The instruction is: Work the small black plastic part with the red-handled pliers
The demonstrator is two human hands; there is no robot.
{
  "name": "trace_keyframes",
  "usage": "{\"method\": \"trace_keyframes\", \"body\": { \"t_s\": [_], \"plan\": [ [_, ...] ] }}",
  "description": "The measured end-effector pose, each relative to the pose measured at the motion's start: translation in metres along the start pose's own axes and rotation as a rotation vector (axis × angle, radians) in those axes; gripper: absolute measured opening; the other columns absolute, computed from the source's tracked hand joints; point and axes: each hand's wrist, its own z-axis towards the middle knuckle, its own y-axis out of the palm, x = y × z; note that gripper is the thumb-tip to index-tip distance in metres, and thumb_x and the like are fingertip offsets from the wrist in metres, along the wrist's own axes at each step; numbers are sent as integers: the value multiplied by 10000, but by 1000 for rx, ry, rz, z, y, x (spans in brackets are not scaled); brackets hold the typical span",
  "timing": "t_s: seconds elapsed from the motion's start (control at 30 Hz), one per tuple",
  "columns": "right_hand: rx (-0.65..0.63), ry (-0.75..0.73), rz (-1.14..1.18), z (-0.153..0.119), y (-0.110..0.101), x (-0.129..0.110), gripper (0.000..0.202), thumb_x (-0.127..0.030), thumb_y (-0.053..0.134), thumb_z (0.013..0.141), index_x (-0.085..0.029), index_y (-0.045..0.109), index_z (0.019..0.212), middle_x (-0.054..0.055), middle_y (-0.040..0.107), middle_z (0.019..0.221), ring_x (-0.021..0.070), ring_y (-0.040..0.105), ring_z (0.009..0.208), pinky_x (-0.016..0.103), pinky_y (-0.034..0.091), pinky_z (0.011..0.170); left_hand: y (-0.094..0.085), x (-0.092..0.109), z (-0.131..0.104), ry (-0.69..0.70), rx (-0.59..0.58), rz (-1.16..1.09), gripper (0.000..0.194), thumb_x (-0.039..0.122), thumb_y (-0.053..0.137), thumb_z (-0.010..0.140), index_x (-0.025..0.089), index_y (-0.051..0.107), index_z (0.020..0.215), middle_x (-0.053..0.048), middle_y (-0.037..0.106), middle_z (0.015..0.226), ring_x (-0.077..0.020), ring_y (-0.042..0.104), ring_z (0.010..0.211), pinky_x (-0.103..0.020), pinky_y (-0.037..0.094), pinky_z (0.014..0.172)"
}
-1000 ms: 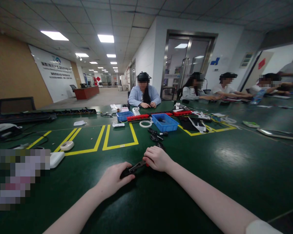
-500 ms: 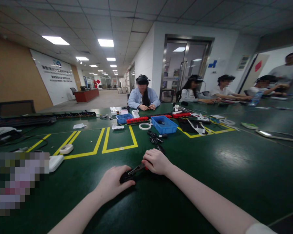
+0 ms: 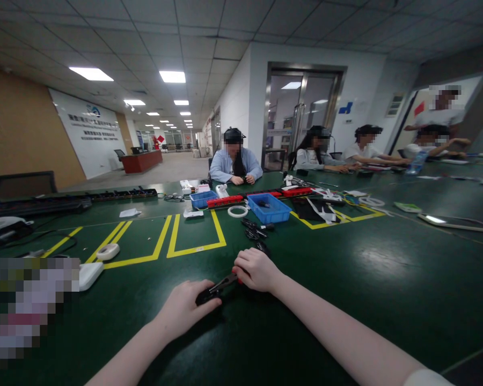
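Observation:
My right hand [image 3: 257, 269] is closed around the red handles of a pair of pliers [image 3: 226, 281], whose grey metal jaws point left. The jaws reach a small black object [image 3: 209, 294], gripped by my left hand [image 3: 187, 306] between thumb and fingers. Both hands are low over the green table, close together. What the black object is cannot be made out, and most of the handles are hidden in my right hand. Just beyond my right hand lie coiled black cables [image 3: 253, 230].
A blue bin [image 3: 269, 214], a smaller blue bin [image 3: 203, 200], a white ring [image 3: 238, 211] and red strips [image 3: 225, 201] lie ahead. Yellow tape outlines [image 3: 197, 249], a white tape roll [image 3: 108, 252] and a white box [image 3: 90, 275] are left. A person [image 3: 235, 158] sits opposite; others are right.
The view has shifted slightly. Both hands hold nearly the same pose around the pliers and the black object. At the far right, the standing person has moved left.

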Motion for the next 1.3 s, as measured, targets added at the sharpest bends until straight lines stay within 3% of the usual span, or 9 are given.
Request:
{"method": "trace_keyframes", "body": {
  "t_s": [0.27, 0.53, 0.73, 0.87, 1.2, 1.3],
  "plan": [
    [-11, 13, 17, 1, 0, 0, 282, -255, 404, 968, -166, 621, 810, 58, 624, 782, 162, 532, 708, 304, 345, 668, 0, -1, -1, -2, 15, -42, 320, 486, 551, 905, 258, 683, 1086, -11, 723, 888, -210, 643, 777, -275, 375, 667],
    [-21, 43, 54, 1, 0, -1, 296, -244, 371, 969, -177, 590, 782, 61, 627, 764, 170, 545, 711, 306, 341, 664, -1, -2, 0, 41, 53, -128, 277, 428, 574, 899, 259, 672, 1094, -2, 722, 983, -205, 642, 845, -276, 410, 731],
    [-27, 58, 101, 1, -2, 0, 234, -136, 401, 886, -149, 573, 1044, 73, 669, 868, 186, 566, 746, 317, 370, 714, 0, -1, -2, 28, 59, -113, 299, 436, 585, 890, 251, 668, 1109, -12, 720, 993, -209, 642, 850, -287, 422, 736],
    [-29, 65, 123, 0, -2, 1, 257, -80, 418, 814, -155, 558, 1017, 67, 666, 854, 190, 559, 738, 319, 385, 725, 0, -1, -1, 21, 57, -116, 295, 437, 576, 892, 244, 668, 1096, -14, 719, 975, -207, 641, 835, -285, 420, 722],
    [-35, 35, 128, -1, 2, 5, 290, -72, 395, 851, -152, 599, 1040, 92, 681, 911, 201, 578, 788, 327, 399, 730, -1, -1, 0, 27, 44, -115, 299, 445, 565, 897, 243, 667, 1093, -12, 716, 968, -205, 638, 831, -280, 408, 701],
    [-46, 16, 131, -1, 1, 5, 340, -99, 382, 887, -146, 598, 1145, 92, 686, 925, 201, 591, 804, 327, 398, 722, -1, -1, 0, 24, 46, -111, 307, 449, 566, 897, 241, 668, 1098, -18, 718, 962, -208, 639, 828, -284, 411, 709]
  ]
}}
